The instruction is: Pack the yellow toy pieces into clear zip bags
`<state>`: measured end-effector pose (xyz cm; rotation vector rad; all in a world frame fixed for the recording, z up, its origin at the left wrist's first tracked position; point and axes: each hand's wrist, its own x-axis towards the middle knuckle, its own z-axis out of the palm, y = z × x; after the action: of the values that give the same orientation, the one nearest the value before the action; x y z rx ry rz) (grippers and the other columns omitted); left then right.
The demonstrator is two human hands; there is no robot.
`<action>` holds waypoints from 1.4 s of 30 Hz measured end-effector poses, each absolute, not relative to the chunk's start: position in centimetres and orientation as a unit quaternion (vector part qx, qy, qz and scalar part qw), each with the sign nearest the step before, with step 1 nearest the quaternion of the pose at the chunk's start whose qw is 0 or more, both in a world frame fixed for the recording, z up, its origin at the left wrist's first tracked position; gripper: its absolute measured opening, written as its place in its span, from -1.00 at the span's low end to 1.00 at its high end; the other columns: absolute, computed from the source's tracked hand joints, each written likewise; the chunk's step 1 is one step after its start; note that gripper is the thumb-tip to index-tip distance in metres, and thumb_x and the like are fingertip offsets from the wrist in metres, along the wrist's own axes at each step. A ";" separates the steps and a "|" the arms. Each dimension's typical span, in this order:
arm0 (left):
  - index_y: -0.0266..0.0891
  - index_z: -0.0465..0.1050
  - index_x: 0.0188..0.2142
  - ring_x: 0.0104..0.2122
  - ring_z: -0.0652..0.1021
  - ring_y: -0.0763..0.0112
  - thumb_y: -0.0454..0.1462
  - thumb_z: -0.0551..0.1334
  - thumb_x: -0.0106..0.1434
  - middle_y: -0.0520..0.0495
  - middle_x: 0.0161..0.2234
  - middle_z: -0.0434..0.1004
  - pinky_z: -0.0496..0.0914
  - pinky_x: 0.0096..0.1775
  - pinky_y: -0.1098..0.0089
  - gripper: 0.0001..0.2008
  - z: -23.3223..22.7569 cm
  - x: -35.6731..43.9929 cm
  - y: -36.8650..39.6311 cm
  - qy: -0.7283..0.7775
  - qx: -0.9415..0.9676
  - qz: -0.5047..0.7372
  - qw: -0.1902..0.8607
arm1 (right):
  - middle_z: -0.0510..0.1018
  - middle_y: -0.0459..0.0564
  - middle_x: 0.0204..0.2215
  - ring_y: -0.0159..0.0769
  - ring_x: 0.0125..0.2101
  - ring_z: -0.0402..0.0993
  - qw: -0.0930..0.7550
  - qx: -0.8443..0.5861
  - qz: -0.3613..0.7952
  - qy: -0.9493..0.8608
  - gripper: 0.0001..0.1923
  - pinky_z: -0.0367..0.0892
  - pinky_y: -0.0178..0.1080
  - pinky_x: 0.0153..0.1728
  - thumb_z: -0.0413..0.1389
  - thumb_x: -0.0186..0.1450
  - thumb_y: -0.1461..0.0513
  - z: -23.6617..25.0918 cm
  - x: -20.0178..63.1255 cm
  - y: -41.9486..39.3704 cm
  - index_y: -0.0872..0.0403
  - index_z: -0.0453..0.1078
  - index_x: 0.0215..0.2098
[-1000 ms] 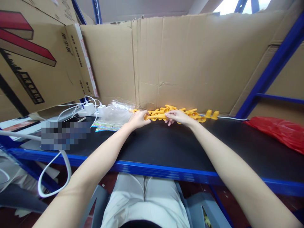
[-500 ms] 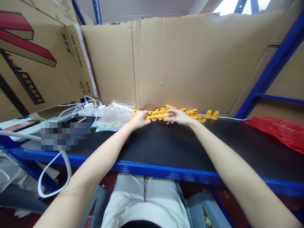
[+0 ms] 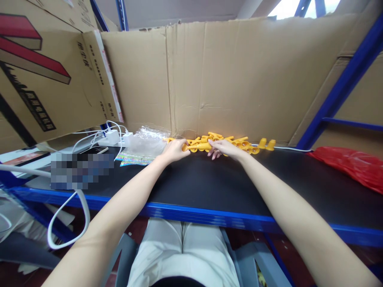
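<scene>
A yellow plastic piece [image 3: 199, 146] with a cup-shaped end and a narrower stem lies level between my two hands. My left hand [image 3: 174, 150] is closed around its cup end. At the other end, the thumb and fingers of my right hand [image 3: 223, 147] pinch the stem, with the lower fingers curled loosely. Behind and beside my hands runs a pile of similar yellow pieces [image 3: 245, 144], partly hidden by them. Right of the pile stand two separate yellow cups [image 3: 262, 143].
A cardboard wall [image 3: 239, 79] rises behind the black tabletop [image 3: 206, 183]. Left of my hands are clear plastic bags [image 3: 148, 141], white chargers [image 3: 112, 136] with cables, and a phone [image 3: 92, 150]. A red plastic bag [image 3: 353, 165] lies at the right. The blue shelf edge [image 3: 209, 215] runs in front.
My right hand has closed in slightly to the left, its thumb now resting on the yellow piece's stem end. My left hand stays put on the cup end.
</scene>
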<state>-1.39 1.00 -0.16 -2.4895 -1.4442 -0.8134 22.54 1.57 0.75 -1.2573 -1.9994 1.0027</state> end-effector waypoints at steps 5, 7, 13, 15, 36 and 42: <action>-0.22 0.41 -0.29 -0.44 0.44 0.38 -0.19 0.14 0.02 -0.04 -0.44 0.47 0.22 -0.40 0.44 -0.75 -0.2 -1.5 1.1 -0.480 -0.831 -0.271 0.075 | 0.42 0.13 -0.08 -0.37 -0.40 0.49 0.290 -0.447 0.381 -0.756 -0.38 0.42 -0.26 -0.36 0.15 0.11 0.04 1.0 23.3 1.4 0.03 0.15 0.10; -0.22 0.41 -0.29 -0.44 0.44 0.38 -0.18 0.14 0.03 -0.04 -0.44 0.46 0.22 -0.39 0.44 -0.75 -0.2 -1.5 1.1 -0.480 -0.830 -0.272 0.076 | 0.38 0.11 -0.04 -0.37 -0.36 0.48 0.293 -0.431 0.382 -0.763 -0.34 0.42 -0.24 -0.32 0.19 0.09 0.10 0.9 23.4 1.5 -0.03 0.11 0.13; -0.22 0.41 -0.27 -0.43 0.44 0.37 -0.19 0.15 0.01 -0.04 -0.43 0.47 0.22 -0.39 0.44 -0.73 -0.1 -1.4 1.0 -0.481 -0.831 -0.273 0.065 | 0.42 0.09 -0.10 -0.38 -0.39 0.48 0.308 -0.429 0.369 -0.765 -0.48 0.41 -0.18 -0.29 0.16 0.11 0.11 0.9 23.1 1.5 0.03 0.22 0.02; -0.22 0.41 -0.27 -0.43 0.44 0.37 -0.19 0.15 0.01 -0.04 -0.43 0.47 0.22 -0.39 0.44 -0.72 -0.1 -1.4 1.0 -0.480 -0.831 -0.275 0.061 | 0.43 0.10 -0.13 -0.36 -0.40 0.48 0.310 -0.436 0.371 -0.759 -0.50 0.40 -0.14 -0.27 0.14 0.12 0.09 1.0 22.9 1.3 0.06 0.24 0.00; -0.22 0.41 -0.24 -0.44 0.45 0.39 -0.19 0.15 0.02 -0.05 -0.42 0.48 0.23 -0.40 0.44 -0.70 -0.1 -1.4 0.9 -0.478 -0.832 -0.273 0.069 | 0.49 0.10 -0.30 -0.38 -0.48 0.45 0.317 -0.434 0.386 -0.750 -0.61 0.41 -0.19 -0.34 0.05 0.18 -0.01 0.7 22.6 1.5 0.11 0.37 -0.20; -0.22 0.41 -0.26 -0.45 0.44 0.40 -0.19 0.15 0.03 -0.04 -0.41 0.48 0.22 -0.43 0.46 -0.73 -0.2 -1.4 0.9 -0.470 -0.836 -0.276 0.067 | 0.48 0.09 -0.29 -0.39 -0.48 0.43 0.319 -0.436 0.392 -0.745 -0.62 0.41 -0.22 -0.37 0.05 0.17 -0.01 0.7 22.5 1.5 0.11 0.36 -0.23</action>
<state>-1.44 0.88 -0.16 -2.5182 -1.4171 -0.8305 22.51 1.47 0.68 -1.1473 -1.9587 1.0310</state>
